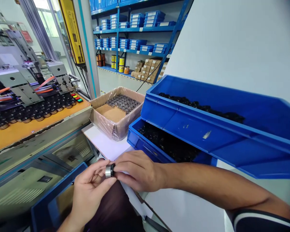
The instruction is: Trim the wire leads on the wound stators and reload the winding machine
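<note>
Between the fingertips of both hands is a small round metal stator core (108, 171), silver on its left side. A black plastic end piece (112, 169) sits against its right side; whether it is fully seated I cannot tell. My left hand (89, 190) is closed around the metal part with thumb and fingers. From the right, my right hand (140, 172) pinches the black piece, its fingertips partly hiding it. Just beyond my hands is the lower blue bin (147, 151) of small black parts.
An upper blue bin (178, 119) with black parts overhangs the lower one. Behind my hands, a plastic-lined carton (101, 124) contains rows of metal cores. At left, a machine (19, 87) stands over an orange worktop (50, 120) with rows of black-topped cores. Blue shelving (140, 29) is farther back.
</note>
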The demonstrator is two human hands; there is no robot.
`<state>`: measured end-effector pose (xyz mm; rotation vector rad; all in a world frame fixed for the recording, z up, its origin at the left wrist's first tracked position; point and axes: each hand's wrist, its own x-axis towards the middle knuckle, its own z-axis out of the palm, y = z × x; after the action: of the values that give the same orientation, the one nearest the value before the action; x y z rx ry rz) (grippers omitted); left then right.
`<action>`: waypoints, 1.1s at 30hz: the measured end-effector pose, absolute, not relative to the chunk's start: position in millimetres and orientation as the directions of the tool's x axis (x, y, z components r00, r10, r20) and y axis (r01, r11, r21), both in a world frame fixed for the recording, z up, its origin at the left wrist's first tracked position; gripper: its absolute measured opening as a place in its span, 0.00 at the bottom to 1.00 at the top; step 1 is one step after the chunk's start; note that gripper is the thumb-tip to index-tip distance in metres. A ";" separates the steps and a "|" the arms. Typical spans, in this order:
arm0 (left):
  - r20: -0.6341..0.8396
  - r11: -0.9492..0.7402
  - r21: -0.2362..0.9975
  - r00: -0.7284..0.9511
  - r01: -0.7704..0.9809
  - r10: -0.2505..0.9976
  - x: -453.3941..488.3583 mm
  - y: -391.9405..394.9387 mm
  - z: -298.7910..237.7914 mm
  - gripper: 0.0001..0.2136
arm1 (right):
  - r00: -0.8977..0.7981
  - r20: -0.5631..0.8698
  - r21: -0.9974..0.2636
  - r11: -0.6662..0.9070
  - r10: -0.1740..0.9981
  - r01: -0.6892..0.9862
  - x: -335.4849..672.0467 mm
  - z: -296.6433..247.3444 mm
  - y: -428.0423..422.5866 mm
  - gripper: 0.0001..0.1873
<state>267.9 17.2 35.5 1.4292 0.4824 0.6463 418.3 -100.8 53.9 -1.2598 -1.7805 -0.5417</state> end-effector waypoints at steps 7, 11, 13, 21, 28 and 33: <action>0.104 -0.015 0.993 0.786 -0.120 0.609 265.4 21.9 30.2 0.16 | -0.203 0.843 -0.033 0.424 0.499 0.905 421.7 58.0 -101.0 0.05; 0.150 -0.018 0.985 0.805 -0.171 0.575 266.1 25.7 27.6 0.16 | -0.245 0.834 0.024 0.411 0.494 0.911 421.7 55.4 -101.5 0.05; 0.153 -0.010 0.984 0.801 -0.180 0.580 267.1 25.6 28.2 0.16 | -0.241 0.834 0.023 0.407 0.496 0.913 419.7 54.4 -101.7 0.06; 0.082 0.081 0.983 0.790 -0.164 0.608 265.5 21.3 33.8 0.15 | -0.142 0.834 -0.113 0.417 0.532 0.902 414.6 56.0 -101.6 0.03; 0.050 0.075 0.991 0.813 -0.114 0.580 262.9 24.3 34.8 0.19 | -0.173 0.818 -0.072 0.397 0.548 0.915 418.8 59.6 -105.8 0.07; 0.045 0.112 0.986 0.849 -0.122 0.527 264.2 25.5 37.5 0.20 | -0.218 0.798 -0.032 0.401 0.562 0.916 420.8 58.2 -107.6 0.08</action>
<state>264.2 25.5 37.5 1.3840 0.3557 0.4913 420.8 -107.6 58.2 -1.2653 -1.9018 -0.5926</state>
